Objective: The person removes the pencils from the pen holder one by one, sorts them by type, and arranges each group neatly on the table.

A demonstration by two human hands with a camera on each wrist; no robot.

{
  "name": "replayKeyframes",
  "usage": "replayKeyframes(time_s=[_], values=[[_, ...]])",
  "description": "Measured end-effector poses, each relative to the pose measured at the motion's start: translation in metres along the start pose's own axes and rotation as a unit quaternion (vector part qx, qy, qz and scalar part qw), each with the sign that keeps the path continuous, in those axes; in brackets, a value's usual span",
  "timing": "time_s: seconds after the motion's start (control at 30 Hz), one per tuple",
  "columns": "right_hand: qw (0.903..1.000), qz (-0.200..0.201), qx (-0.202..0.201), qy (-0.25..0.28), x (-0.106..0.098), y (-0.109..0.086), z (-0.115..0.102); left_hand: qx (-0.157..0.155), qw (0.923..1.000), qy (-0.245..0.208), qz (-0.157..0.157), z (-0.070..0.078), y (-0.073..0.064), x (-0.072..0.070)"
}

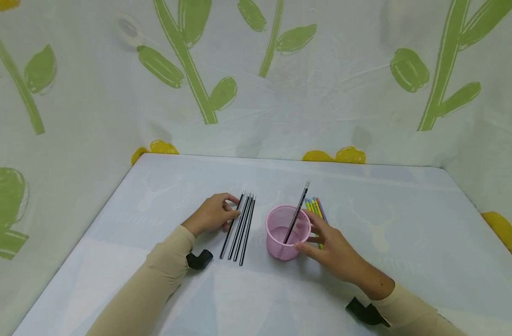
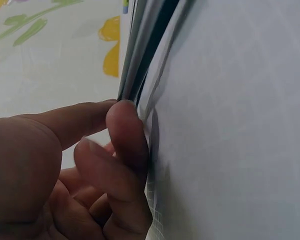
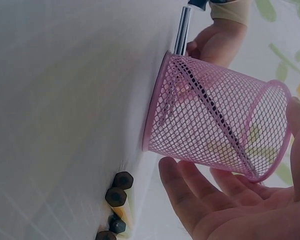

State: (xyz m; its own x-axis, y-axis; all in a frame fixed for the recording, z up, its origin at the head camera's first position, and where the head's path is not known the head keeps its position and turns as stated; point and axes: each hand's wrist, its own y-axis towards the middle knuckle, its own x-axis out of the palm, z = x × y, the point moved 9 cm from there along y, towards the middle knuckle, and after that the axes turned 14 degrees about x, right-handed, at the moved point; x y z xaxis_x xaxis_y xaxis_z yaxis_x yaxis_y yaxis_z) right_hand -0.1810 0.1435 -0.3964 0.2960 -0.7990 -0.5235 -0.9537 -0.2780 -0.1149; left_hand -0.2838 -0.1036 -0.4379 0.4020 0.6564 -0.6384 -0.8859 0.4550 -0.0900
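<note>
Several slim black pencils (image 1: 247, 228) lie side by side on the table. My left hand (image 1: 213, 212) is at the leftmost black pencil (image 1: 226, 243), pinching it between thumb and fingertips near its upper part. In the left wrist view the fingertips meet at the edge of the dark pencils (image 2: 140, 55). My right hand (image 1: 333, 249) holds a pink mesh pen holder (image 1: 277, 247), thumb at the rim and fingers along the far side. Inside it one black pencil (image 1: 303, 197) leans to the right, its top above the rim.
Behind the right hand lies a row of coloured pencils (image 1: 319, 207), partly hidden by the fingers; their dark hexagonal ends (image 3: 116, 196) show in the right wrist view. Leaf-patterned cloth (image 1: 323, 107) rises behind the white table (image 1: 197, 172).
</note>
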Motion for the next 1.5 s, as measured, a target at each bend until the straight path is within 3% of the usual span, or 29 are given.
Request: replayKeyframes(time_s=[0.43,0.83,1.1,1.33,1.5], values=[[1.0000,0.003,0.000,0.002,-0.003,-0.001,0.000,-0.003,0.9992,-0.039,0.001,0.002,0.001,0.004],[0.9999,0.004,0.013,0.004,-0.004,0.000,0.002,-0.003,0.9995,-0.031,0.005,0.002,0.002,0.004],[0.9999,0.003,0.016,0.002,-0.004,-0.001,0.003,0.019,0.9986,0.024,0.044,0.009,0.004,-0.007],[1.0000,0.002,0.005,0.008,-0.004,0.000,0.002,0.043,0.9948,0.028,0.088,0.020,0.002,-0.016],[0.9999,-0.001,-0.006,0.011,-0.002,0.000,0.001,0.070,0.9900,0.016,0.122,0.041,-0.006,-0.024]])
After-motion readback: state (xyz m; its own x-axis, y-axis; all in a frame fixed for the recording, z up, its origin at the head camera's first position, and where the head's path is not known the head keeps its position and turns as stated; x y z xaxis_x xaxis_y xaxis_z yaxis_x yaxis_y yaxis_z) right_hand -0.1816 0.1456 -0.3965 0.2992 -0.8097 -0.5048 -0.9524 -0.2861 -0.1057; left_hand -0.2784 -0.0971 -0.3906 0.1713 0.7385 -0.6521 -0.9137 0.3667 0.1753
